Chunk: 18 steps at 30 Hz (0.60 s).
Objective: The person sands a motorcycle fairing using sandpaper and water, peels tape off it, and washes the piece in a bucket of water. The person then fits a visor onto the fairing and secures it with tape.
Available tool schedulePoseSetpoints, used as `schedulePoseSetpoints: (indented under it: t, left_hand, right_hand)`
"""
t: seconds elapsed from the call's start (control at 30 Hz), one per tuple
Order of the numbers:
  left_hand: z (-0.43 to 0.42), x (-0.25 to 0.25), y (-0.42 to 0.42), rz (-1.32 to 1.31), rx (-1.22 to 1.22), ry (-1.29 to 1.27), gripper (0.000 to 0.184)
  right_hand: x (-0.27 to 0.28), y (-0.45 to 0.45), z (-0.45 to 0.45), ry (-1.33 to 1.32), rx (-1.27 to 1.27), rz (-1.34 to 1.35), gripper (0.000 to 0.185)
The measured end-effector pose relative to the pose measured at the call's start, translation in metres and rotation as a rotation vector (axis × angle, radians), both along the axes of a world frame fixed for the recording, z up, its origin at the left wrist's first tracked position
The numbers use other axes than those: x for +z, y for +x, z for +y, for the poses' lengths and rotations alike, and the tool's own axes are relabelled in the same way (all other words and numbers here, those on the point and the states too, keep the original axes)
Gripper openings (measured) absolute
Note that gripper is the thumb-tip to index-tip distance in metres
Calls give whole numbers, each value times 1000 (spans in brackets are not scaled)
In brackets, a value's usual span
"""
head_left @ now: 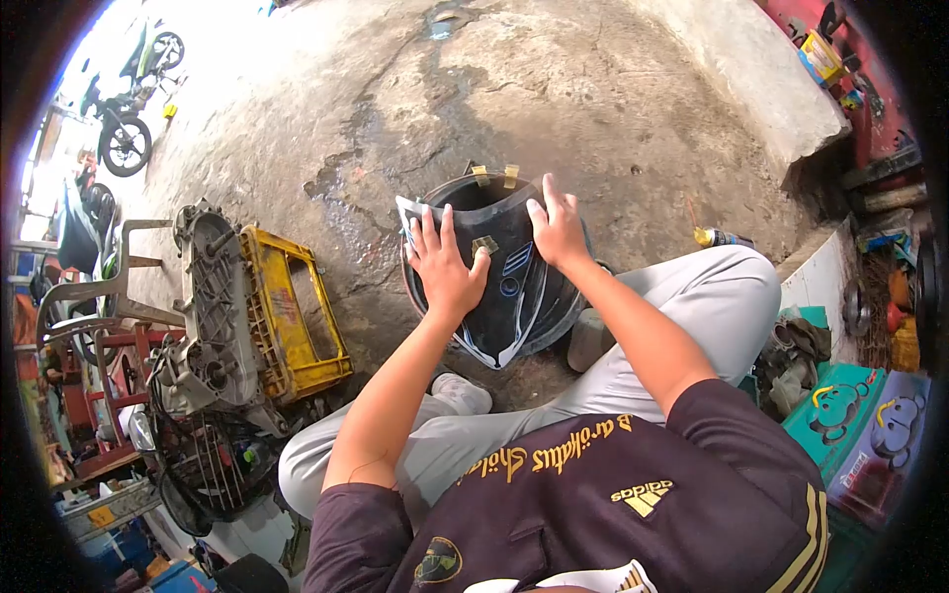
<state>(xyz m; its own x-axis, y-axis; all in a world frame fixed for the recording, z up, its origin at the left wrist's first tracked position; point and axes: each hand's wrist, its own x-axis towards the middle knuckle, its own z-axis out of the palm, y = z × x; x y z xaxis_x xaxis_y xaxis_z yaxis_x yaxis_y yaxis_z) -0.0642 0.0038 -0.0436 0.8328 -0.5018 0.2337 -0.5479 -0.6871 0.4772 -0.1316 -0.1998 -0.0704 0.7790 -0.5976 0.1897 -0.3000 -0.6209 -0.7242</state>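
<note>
A black, pointed motorcycle body panel (pixel 484 296) with white edging and a blue-striped decal leans over a round dark tub (pixel 566 331). My left hand (pixel 445 272) lies on the panel's left part, fingers spread, the thumb beside a small tan patch (pixel 484 244). At the upper right edge of the panel rests my right hand (pixel 560 229), its fingers stretched out and slightly apart. Two more tan tape-like pieces, a left one (pixel 480 175) and a right one (pixel 511 176), sit at the tub's far rim.
To the left stand a yellow crate (pixel 311 316), a grey engine casing (pixel 219 306) and a chair (pixel 124 267). A small bottle (pixel 724 237) lies on the right. A teal box (pixel 830 405) is beside my knee. Motorcycles (pixel 124 143) stand far left on the wet concrete floor.
</note>
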Motion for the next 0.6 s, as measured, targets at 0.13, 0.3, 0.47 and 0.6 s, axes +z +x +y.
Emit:
schedulePoseSetpoints:
  t: [0.13,0.3,0.47,0.6]
  left_hand:
    - [1,1,-1,-9,-3,3,87]
    - [-1,0,2,-2,-5,8,89]
    - [0,0,1,-6,-13,-8,89]
    - [-1,1,2,8,-7,-4,89]
  right_hand:
    - [18,-12,8,79,0,97,68]
    - [14,-9,3,88,-18,97,72]
    - [27,-11,1,191,-94,151,71]
    - [14,-9,-8,114,-57,143,71]
